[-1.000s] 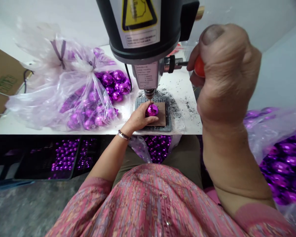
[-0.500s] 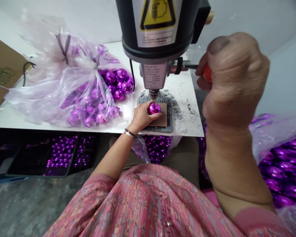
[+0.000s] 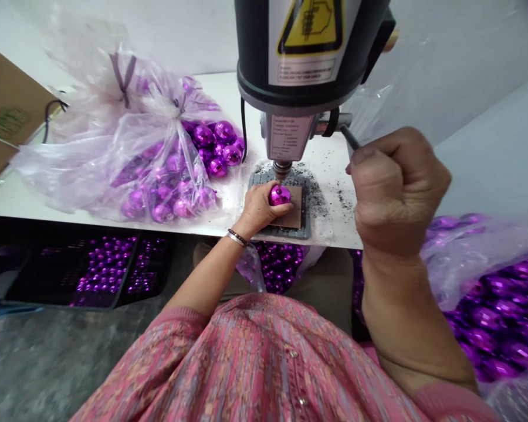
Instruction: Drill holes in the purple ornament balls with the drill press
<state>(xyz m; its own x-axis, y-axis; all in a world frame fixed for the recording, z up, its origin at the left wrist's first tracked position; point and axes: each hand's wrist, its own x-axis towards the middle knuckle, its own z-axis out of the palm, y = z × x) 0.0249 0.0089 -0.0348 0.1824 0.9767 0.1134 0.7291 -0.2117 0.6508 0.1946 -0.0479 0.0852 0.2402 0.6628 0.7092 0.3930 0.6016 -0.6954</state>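
Clock read from the purple ball (image 3: 280, 196): it sits on a brown board (image 3: 295, 208) on the grey base plate (image 3: 307, 224), right below the drill chuck (image 3: 283, 169). Gap or contact between chuck end and ball too small to tell. Left hand (image 3: 259, 206) clamped on the ball from 9 o'clock, thumb on near side, fingers round far side; bracelets (image 3: 237, 237) on that wrist. Right hand (image 3: 393, 196) out at 3 o'clock, fist closed round the end of the metal lever (image 3: 350, 137) — hands well apart, both gripping. Drill press (image 3: 253, 64) head, black, yellow warning sign (image 3: 314, 23), at 12. Dark shavings (image 3: 320, 196) scattered 1 to 3 o'clock on the white worktop (image 3: 332, 153). Tied plastic bags (image 3: 110, 149) with purple balls, 9 to 10 o'clock; cardboard box (image 3: 13, 111) beyond, same direction. Black crate (image 3: 48, 275), balls inside, at 8, below worktop level. Clear bag (image 3: 251, 266) of balls at 6 — another full sack (image 3: 457, 275) at 4.
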